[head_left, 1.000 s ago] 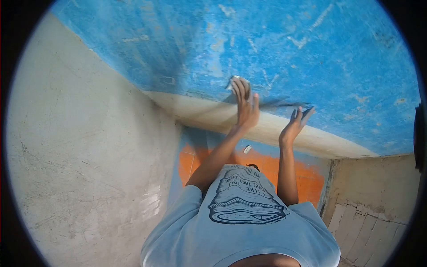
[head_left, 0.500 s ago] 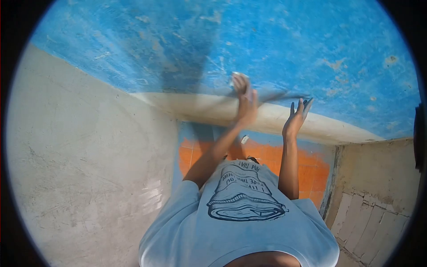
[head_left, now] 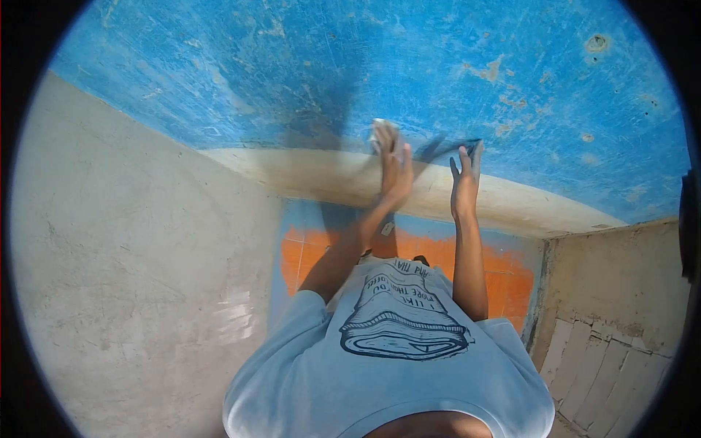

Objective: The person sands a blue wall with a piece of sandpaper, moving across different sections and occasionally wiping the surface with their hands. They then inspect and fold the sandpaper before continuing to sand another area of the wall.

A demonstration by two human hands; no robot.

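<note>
My left hand (head_left: 394,175) presses a small whitish flat piece (head_left: 377,130) against the worn blue wall (head_left: 438,73), just above its cream lower band (head_left: 314,171). The fingers lie over the piece, hiding most of it, and are smeared by motion; I cannot make out whether it is paper or cloth. To the right, my right hand (head_left: 465,191) rests its fingertips on the same blue surface. Its fingers are stretched out and the thumb stands apart, with nothing seen in it.
A bare grey wall (head_left: 139,241) rises on the left. Orange and blue painted flooring (head_left: 496,270) shows below the band, with a small white object (head_left: 388,228) near my feet. Rough beige wall (head_left: 613,292) stands at the right. Pits and flaked patches mark the blue paint.
My left hand with the whitish piece has shifted slightly left along the blue wall. The right hand also sits farther left, and the view has tilted a little.
</note>
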